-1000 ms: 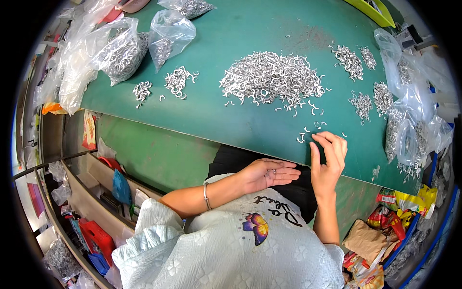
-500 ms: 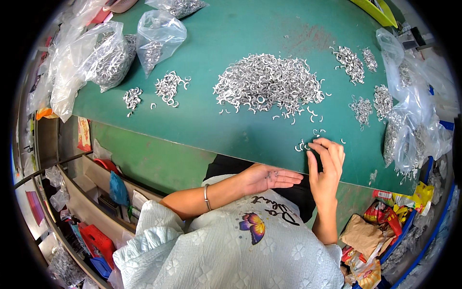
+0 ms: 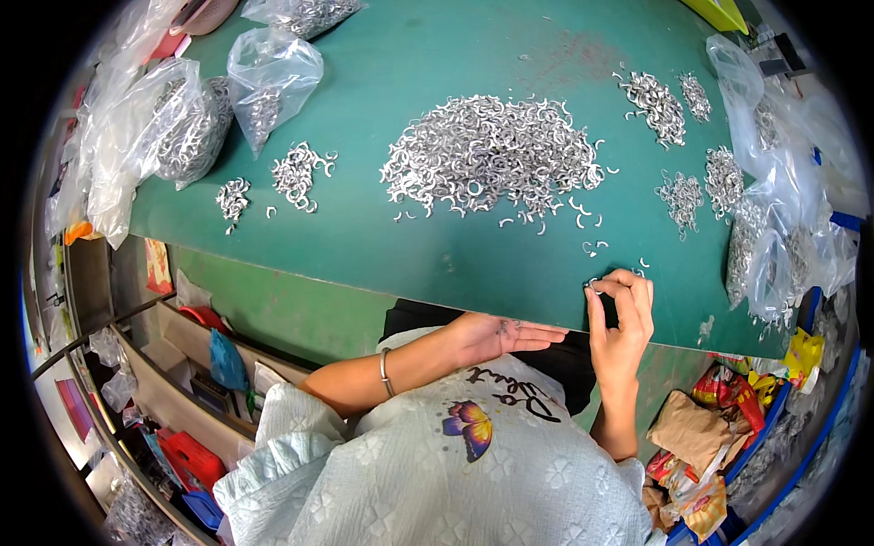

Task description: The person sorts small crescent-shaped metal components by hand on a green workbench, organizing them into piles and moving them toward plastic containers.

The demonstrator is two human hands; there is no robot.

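Observation:
My right hand [image 3: 621, 314] is at the table's near edge, thumb and index finger pinched on small curved metal pieces [image 3: 593, 286]. My left hand [image 3: 496, 337] lies palm up just below the edge, fingers stretched flat, with a few tiny grey bits [image 3: 506, 327] on it, too small to make out. A large heap of silvery C-shaped metal pieces [image 3: 492, 155] covers the middle of the green table [image 3: 364, 255]. A few loose curved pieces [image 3: 596, 247] lie between that heap and my right hand, and others sit close beside its knuckles.
Smaller piles of metal pieces lie at left [image 3: 296, 177] and at right [image 3: 655, 109]. Clear plastic bags of pieces [image 3: 187, 132] stand on the left, more bags [image 3: 783, 227] on the right. A yellow-green tray [image 3: 719, 14] is at the far right; an open drawer [image 3: 209, 364] sits lower left.
The loose pieces beside my right fingertips no longer lie spread on the table; the fingers have closed into a pinch on some. My left hand stays palm up. The whole view has shifted slightly.

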